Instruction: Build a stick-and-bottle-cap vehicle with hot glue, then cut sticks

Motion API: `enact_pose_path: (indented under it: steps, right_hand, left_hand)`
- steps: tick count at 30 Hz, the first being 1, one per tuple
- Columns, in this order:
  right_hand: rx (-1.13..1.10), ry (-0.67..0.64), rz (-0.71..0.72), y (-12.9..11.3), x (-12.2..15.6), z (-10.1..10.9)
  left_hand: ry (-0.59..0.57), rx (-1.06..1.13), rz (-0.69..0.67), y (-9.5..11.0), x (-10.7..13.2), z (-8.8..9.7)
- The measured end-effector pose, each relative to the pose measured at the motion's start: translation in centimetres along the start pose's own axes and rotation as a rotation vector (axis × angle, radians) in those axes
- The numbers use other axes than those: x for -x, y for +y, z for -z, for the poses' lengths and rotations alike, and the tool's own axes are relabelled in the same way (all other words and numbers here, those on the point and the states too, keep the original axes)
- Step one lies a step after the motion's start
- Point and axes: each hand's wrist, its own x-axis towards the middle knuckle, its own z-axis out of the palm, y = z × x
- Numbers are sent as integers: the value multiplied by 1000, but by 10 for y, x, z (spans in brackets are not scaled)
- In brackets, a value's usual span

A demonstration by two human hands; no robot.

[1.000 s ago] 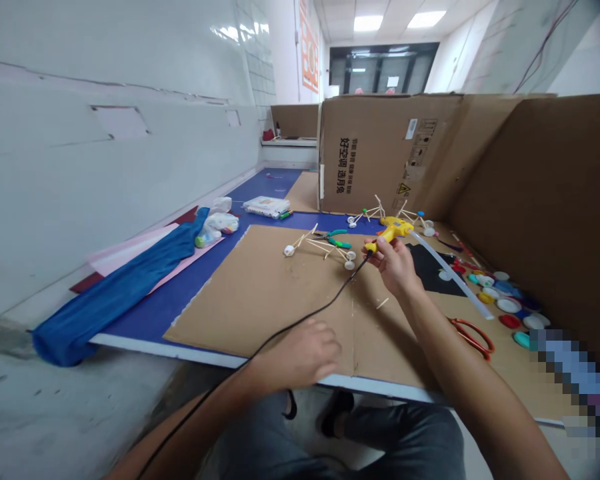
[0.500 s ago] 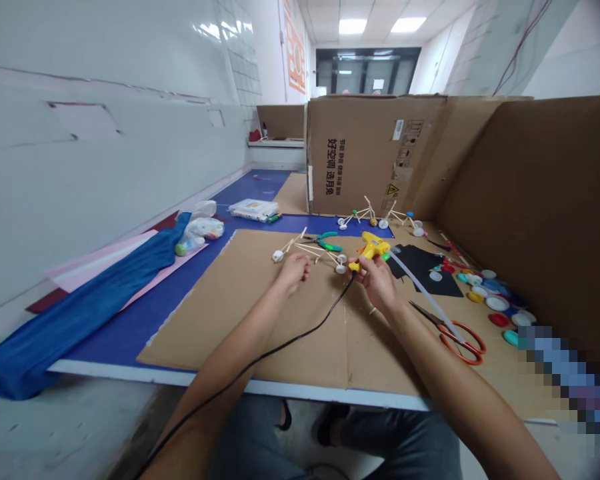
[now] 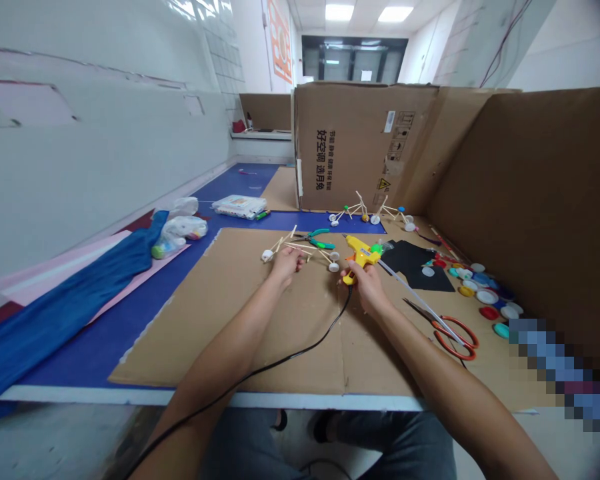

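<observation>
My left hand [image 3: 286, 263] reaches the near side of a wheeled frame of wooden sticks [image 3: 300, 249], its fingers curled at the sticks. Whether it grips them is hard to see. My right hand [image 3: 367, 284] is closed around the handle of a yellow hot glue gun [image 3: 361, 256], whose nozzle points toward the frame. A long clear glue stick [image 3: 414, 299] lies beyond the gun, passing close to that hand. The gun's black cable [image 3: 300, 357] trails down across the cardboard sheet [image 3: 195, 320]. Green-handled pliers [image 3: 316, 239] lie just behind the frame.
Two more stick frames [image 3: 349, 211] stand at the back by a large cardboard box [image 3: 365, 147]. To the right lie red-handled scissors [image 3: 455, 340], a black sheet [image 3: 415, 260] and several bottle caps [image 3: 483, 290]. A blue cloth [image 3: 80, 307] and plastic bags [image 3: 180, 230] lie left.
My left hand has moved forward from the table's near edge to the stick frame. My right hand has brought the glue gun lower and slightly left. The view has turned slightly.
</observation>
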Motion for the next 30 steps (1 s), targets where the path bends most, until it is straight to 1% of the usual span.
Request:
enact_pose_path:
  steps: [6,10,13,16,23,27,30]
  right_hand:
    - [1,-9,25,2,0,3]
    - [22,12,10,2,4,0]
    - [42,14,1,3,7,-4]
    - [60,5,-1,8,11,-8]
    - [51,-134,-53,21,22,-23]
    - [88,-175,-114,25,30,-31]
    - [158,-161,-150,29,34,-32]
  left_hand:
    - [-3,18,-11,4,7,4]
    - [-3,25,-28,9,17,13]
    - [-2,22,-40,13,28,27]
    - [-6,14,-45,15,37,45]
    - [38,18,-54,20,54,85]
    - [65,5,-60,21,60,100]
    - [72,12,-64,20,64,107]
